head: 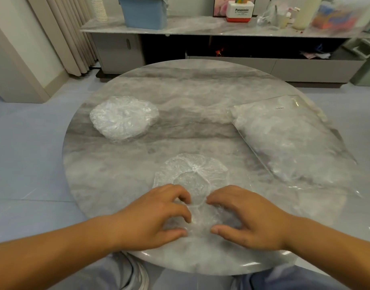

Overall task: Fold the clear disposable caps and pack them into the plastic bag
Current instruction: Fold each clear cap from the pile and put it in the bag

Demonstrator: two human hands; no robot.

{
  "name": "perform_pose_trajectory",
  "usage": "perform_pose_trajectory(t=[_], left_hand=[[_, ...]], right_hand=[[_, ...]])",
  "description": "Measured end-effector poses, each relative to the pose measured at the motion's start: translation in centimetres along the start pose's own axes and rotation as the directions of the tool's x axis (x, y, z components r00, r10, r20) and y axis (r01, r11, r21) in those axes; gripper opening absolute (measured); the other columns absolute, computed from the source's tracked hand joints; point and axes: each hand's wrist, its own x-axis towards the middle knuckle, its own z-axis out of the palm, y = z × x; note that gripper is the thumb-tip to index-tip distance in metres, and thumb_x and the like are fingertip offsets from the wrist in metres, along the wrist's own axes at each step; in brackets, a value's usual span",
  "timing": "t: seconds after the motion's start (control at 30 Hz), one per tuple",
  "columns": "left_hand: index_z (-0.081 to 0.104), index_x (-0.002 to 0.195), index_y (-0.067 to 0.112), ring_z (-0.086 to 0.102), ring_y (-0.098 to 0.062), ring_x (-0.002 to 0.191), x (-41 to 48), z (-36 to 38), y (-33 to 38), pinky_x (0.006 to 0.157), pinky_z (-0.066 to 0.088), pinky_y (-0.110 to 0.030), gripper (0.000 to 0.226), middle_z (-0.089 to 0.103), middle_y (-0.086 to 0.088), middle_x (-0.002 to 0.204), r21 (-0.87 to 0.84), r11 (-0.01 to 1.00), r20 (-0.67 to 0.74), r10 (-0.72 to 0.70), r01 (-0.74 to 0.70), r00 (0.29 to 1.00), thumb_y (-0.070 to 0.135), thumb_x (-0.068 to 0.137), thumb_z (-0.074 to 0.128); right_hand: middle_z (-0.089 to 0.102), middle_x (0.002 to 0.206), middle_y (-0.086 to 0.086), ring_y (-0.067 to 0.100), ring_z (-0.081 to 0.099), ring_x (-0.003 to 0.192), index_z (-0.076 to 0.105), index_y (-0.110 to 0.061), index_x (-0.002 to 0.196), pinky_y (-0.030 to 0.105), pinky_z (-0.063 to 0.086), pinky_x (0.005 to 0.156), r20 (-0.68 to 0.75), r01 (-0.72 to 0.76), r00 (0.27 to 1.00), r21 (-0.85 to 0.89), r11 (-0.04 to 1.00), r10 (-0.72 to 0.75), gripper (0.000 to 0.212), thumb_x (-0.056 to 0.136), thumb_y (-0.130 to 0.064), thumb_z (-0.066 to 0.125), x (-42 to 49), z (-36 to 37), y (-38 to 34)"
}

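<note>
Head view, looking down on a round marble table (179, 84). At the near middle, a clear cap (193, 172), spread mostly flat and crinkled, its near part gathered under both hands. Left hand (159, 214): fingers curled, fingertips and thumb closing on the cap's near edge from the left. Right hand (248, 218): mirrors it from the right, fingers curled down onto the film, thumb low beside it. Reads as a light pinch on each side, exact contact hard to confirm through such see-through film. Off to the far left, well apart from the hands, a heap of loose caps (123, 118), not yet folded. On the right side, a plastic bag (288, 139), lying flat and slanted, already bulging with packed caps, its near end close to the table edge; mouth end not identifiable. Beyond the table, a long sideboard (200, 28) with a blue box (144, 11) and assorted clutter.

Judged stage: starting a fold on the cap, near edge about to go up and over.

Risks from here: slippery, springy film, likely to slide out of so light a pinch or pop back open once let go, thanks to the elastic rim. Uneven pull between the two sides, apt to skew the fold and leave a bulky wad, hard to slot into a bag already this full. Thin plastic, prone to tearing under a hard tug. Also worth watching: bag near the rim, easily nudged off by a careless right forearm
</note>
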Motion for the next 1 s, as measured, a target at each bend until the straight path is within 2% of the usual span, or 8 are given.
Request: perform_pose_trajectory(t=[0.13, 0.23, 0.33, 0.43, 0.57, 0.73, 0.87, 1.0], left_hand=[[0.072, 0.096, 0.034, 0.062, -0.005, 0.099, 0.3, -0.9, -0.3, 0.087, 0.051, -0.027, 0.007, 0.062, 0.018, 0.103, -0.285, 0.94, 0.021, -0.188, 0.186, 0.982, 0.038, 0.092, 0.07], [0.073, 0.094, 0.027, 0.066, -0.009, 0.092, 0.8, -1.4, -0.1, 0.083, 0.051, -0.022, 0.005, 0.069, 0.013, 0.095, -0.376, 0.888, -0.005, -0.287, 0.264, 0.958, 0.026, 0.096, 0.069], [0.069, 0.093, 0.025, 0.069, -0.01, 0.086, 1.4, -1.6, 0.3, 0.079, 0.055, -0.027, 0.01, 0.072, 0.009, 0.091, -0.468, 0.808, 0.014, -0.398, 0.358, 0.917, 0.027, 0.099, 0.062], [0.068, 0.091, 0.022, 0.069, -0.004, 0.077, 2.2, -1.5, 0.4, 0.074, 0.055, -0.026, 0.015, 0.074, 0.004, 0.087, -0.536, 0.711, 0.053, -0.51, 0.455, 0.859, 0.029, 0.101, 0.059], [0.068, 0.089, 0.024, 0.055, -0.001, 0.052, 3.0, -1.4, -0.2, 0.054, 0.049, -0.022, 0.014, 0.066, 0.009, 0.072, -0.482, 0.677, 0.033, -0.619, 0.555, 0.784, 0.036, 0.096, 0.065], [0.064, 0.09, 0.03, 0.061, -0.003, 0.066, 2.8, -1.5, -1.1, 0.068, 0.054, -0.026, 0.014, 0.066, 0.007, 0.077, -0.264, 0.725, -0.032, -0.665, 0.636, 0.746, 0.036, 0.086, 0.076], [0.057, 0.097, 0.036, 0.051, 0.0, 0.073, 2.7, -1.8, -1.2, 0.061, 0.035, -0.018, 0.022, 0.05, 0.014, 0.084, -0.018, 0.773, -0.043, -0.634, 0.634, 0.772, 0.043, 0.085, 0.074], [0.056, 0.124, 0.03, 0.056, -0.002, 0.071, 3.7, -2.6, -0.8, 0.06, 0.04, -0.02, 0.045, 0.058, 0.01, 0.081, -0.099, 0.747, -0.019, -0.662, 0.657, 0.75, 0.035, 0.084, 0.077]], right_hand=[[0.053, 0.143, -0.011, 0.002, 0.045, 0.134, 0.065, -0.031, 0.127, 0.029, 0.044, 0.108, -0.042, -0.018, 0.999, 0.029, 0.999, 0.019, 0.054, 0.09, -0.069, 0.058, -0.1, 0.2, 0.5], [0.051, 0.144, -0.011, 0.004, 0.046, 0.134, 0.067, -0.03, 0.123, 0.025, 0.043, 0.106, -0.108, -0.012, 0.994, 0.068, 0.998, 0.02, 0.053, 0.086, -0.069, 0.063, 0.4, 0.5, -0.1], [0.065, 0.11, -0.022, -0.001, 0.058, 0.109, 0.068, -0.035, 0.108, 0.016, 0.046, 0.091, -0.089, -0.135, 0.984, 0.203, 0.97, 0.155, 0.039, 0.085, -0.065, 0.066, 1.4, 0.6, -0.8], [0.07, 0.081, -0.013, 0.005, 0.065, 0.078, 0.069, -0.031, 0.085, 0.022, 0.052, 0.073, -0.04, -0.298, 0.938, 0.412, 0.861, 0.344, 0.015, 0.093, -0.044, 0.069, 2.2, 0.9, -0.7], [0.066, 0.066, -0.013, 0.002, 0.059, 0.06, 0.069, -0.026, 0.077, 0.017, 0.047, 0.061, -0.03, -0.433, 0.879, 0.365, 0.824, 0.475, 0.022, 0.096, -0.038, 0.067, 3.2, 1.2, -0.2], [0.06, 0.075, -0.013, 0.003, 0.058, 0.071, 0.065, -0.029, 0.1, 0.014, 0.039, 0.062, -0.006, -0.53, 0.844, 0.139, 0.837, 0.536, 0.016, 0.092, -0.042, 0.069, 3.8, 1.0, -0.2], [0.061, 0.08, -0.011, 0.005, 0.059, 0.073, 0.054, -0.03, 0.117, 0.018, 0.042, 0.063, 0.0, -0.573, 0.817, 0.119, 0.811, 0.577, 0.039, 0.087, -0.043, 0.075, 4.0, 0.7, -0.3], [0.062, 0.088, -0.011, 0.004, 0.06, 0.076, 0.053, -0.034, 0.117, 0.017, 0.042, 0.064, -0.024, -0.591, 0.794, 0.202, 0.781, 0.607, 0.047, 0.081, -0.044, 0.081, 4.6, -0.2, -0.5]])
